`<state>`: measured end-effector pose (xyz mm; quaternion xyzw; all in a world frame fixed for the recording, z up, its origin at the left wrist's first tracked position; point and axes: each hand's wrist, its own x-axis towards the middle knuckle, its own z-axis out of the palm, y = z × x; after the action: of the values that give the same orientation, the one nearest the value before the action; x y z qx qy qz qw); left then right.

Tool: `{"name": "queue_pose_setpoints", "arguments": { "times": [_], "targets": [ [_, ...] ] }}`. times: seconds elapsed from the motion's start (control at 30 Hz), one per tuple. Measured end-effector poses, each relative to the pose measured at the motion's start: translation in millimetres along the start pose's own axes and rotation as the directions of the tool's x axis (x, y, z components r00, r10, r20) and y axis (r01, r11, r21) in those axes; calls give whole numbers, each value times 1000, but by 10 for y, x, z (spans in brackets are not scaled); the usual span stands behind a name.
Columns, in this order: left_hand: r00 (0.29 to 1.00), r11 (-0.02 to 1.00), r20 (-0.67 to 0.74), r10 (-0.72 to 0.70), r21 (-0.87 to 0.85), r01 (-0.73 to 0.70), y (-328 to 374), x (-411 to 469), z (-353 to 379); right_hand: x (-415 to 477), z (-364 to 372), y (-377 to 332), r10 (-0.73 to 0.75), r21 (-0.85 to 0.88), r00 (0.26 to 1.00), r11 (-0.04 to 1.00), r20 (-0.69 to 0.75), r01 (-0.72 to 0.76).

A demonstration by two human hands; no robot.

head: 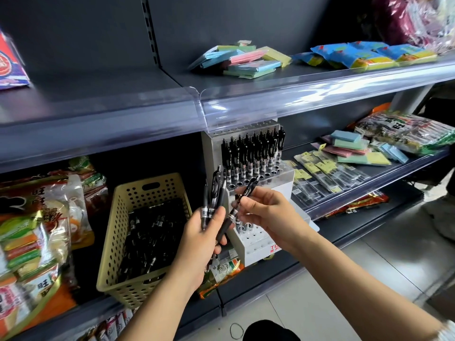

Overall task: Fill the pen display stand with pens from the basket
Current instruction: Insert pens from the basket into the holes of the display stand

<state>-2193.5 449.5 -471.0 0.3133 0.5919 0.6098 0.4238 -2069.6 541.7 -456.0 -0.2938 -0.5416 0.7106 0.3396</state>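
Note:
A white stepped pen display stand [256, 244] sits on the middle shelf; its upper row holds several black pens [253, 153], and its lower tiers show open holes. Left of it, a beige perforated basket [115, 232] contains a heap of black pens [150, 232]. My left hand [199, 242] is shut on a bunch of black pens [213, 193] held upright in front of the stand. My right hand [268, 212] pinches a single black pen [240, 205], tilted, with its lower end against my left hand.
Snack bags [37, 230] crowd the shelf left of the basket. Right of the stand lie packaged refills [327, 175] and sticky note pads [357, 148]. The clear-edged upper shelf [270, 94] overhangs the stand and carries more pads and blue packets. A tiled floor lies below right.

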Motion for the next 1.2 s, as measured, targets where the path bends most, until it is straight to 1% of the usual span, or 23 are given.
{"name": "queue_pose_setpoints", "arguments": {
  "times": [0.1,0.2,0.23,0.33,0.4,0.5,0.57,0.63,0.7,0.73,0.8,0.9,1.0,1.2],
  "targets": [
    [1000,999,-17,-3,34,4,-24,14,-24,-13,17,-13,3,25,1000,1000,-20,-2],
    [998,998,-46,40,55,-37,-25,15,-13,-40,40,5,55,97,995,994,-83,-47],
    [997,997,-48,53,56,-50,-24,12,-2,-56,47,16,71,88,993,994,-99,-63],
    [996,996,-52,67,70,-63,-34,8,55,-111,75,77,92,-25,990,995,-108,-96],
    [995,992,-71,68,111,-60,-71,33,82,-137,83,97,93,-59,989,993,-113,-100],
    [993,983,-82,86,170,-71,-72,30,140,-137,14,7,51,-87,988,994,-145,-64],
    [990,981,-101,99,175,-80,-93,48,153,-90,-111,-131,-10,-124,978,992,-211,-17],
    [987,984,-130,99,157,-78,-111,69,149,3,-290,-280,-130,-232,936,971,-326,54],
    [987,988,-141,81,142,-61,-95,61,150,129,-481,-397,-286,-390,851,915,-440,106],
    [987,989,-141,75,141,-55,-89,58,151,198,-559,-439,-349,-456,804,883,-481,110],
    [988,988,-134,75,146,-56,-71,47,152,330,-671,-501,-427,-536,727,839,-537,96],
    [989,982,-113,92,173,-71,-54,48,130,508,-736,-550,-502,-607,661,790,-557,88],
    [990,982,-110,86,179,-65,-40,65,108,625,-737,-550,-537,-698,659,716,-527,25],
    [991,980,-101,83,188,-63,3,85,104,784,-788,-449,-497,-760,738,649,-457,-33]
  ]
}}
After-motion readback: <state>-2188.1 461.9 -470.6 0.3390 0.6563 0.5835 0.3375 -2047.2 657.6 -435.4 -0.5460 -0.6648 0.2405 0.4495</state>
